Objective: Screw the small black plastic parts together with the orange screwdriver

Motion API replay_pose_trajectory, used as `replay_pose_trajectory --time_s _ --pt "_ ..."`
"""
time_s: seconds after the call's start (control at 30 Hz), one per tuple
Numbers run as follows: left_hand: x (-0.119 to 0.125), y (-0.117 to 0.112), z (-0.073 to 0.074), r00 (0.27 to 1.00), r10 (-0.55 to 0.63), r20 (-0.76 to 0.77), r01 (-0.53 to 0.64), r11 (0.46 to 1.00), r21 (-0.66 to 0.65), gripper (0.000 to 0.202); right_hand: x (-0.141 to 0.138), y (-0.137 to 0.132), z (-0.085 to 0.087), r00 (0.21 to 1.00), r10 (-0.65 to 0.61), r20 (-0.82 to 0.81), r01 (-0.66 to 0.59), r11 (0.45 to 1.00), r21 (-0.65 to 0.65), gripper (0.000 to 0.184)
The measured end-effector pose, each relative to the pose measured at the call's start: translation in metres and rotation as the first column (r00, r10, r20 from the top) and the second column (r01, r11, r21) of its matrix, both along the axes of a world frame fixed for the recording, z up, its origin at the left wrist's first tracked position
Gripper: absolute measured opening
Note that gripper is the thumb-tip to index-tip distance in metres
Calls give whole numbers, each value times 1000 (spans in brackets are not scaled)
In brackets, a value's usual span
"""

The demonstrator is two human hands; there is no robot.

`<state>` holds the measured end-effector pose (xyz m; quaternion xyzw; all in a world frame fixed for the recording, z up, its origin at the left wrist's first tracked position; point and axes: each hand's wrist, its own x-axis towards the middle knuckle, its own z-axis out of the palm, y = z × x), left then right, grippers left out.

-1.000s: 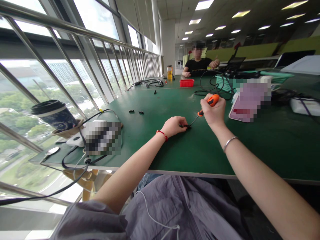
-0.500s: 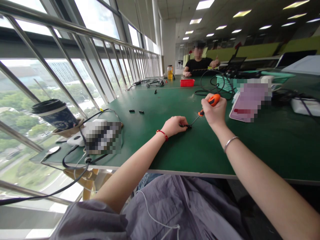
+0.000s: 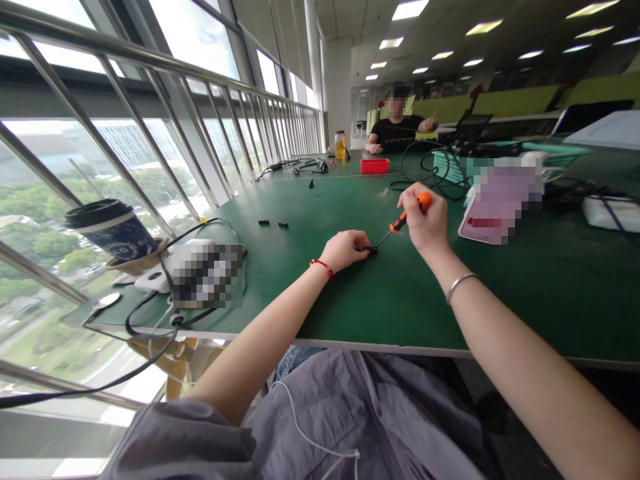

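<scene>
My right hand (image 3: 427, 217) is wrapped round the orange and black handle of a screwdriver (image 3: 399, 223), which leans down to the left. Its thin metal shaft ends at a small black part (image 3: 371, 249) lying on the green tabletop (image 3: 400, 303). The fingertips of my left hand (image 3: 346, 249) are closed on that part and cover much of it, so its kind is hard to make out. Two similar small black pieces, one (image 3: 263, 222) beside the other (image 3: 283, 225), lie farther off to the left.
At the left edge stand a lidded paper cup (image 3: 117, 233) and cables. A red tray (image 3: 375, 166), a jar (image 3: 340, 145) and a turquoise basket (image 3: 447, 167) are farther back. A pinkish phone-like object (image 3: 493, 207) leans at right. Another person (image 3: 397, 127) sits across the table.
My right hand and the screwdriver have shifted slightly left. My left hand and the black part have also moved a little left. Across the table, the person's raised hand has moved slightly.
</scene>
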<state>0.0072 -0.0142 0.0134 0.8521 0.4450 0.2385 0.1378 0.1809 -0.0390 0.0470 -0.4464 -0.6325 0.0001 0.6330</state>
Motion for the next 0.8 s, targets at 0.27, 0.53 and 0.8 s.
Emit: replay_pose_trajectory --time_s 0.27,0.53,0.8 --pt "-2 2 0 998 55 4 -55 998 10 11 0 2 -2 999 36 -25 -35 999 22 26" --pt "-3 4 -1 998 62 -1 -62 998 27 12 -2 -1 3 998 -63 21 63 998 11 22" --pt "-3 4 -2 998 59 3 -59 998 25 12 -2 1 -2 1000 -5 15 4 999 50 26"
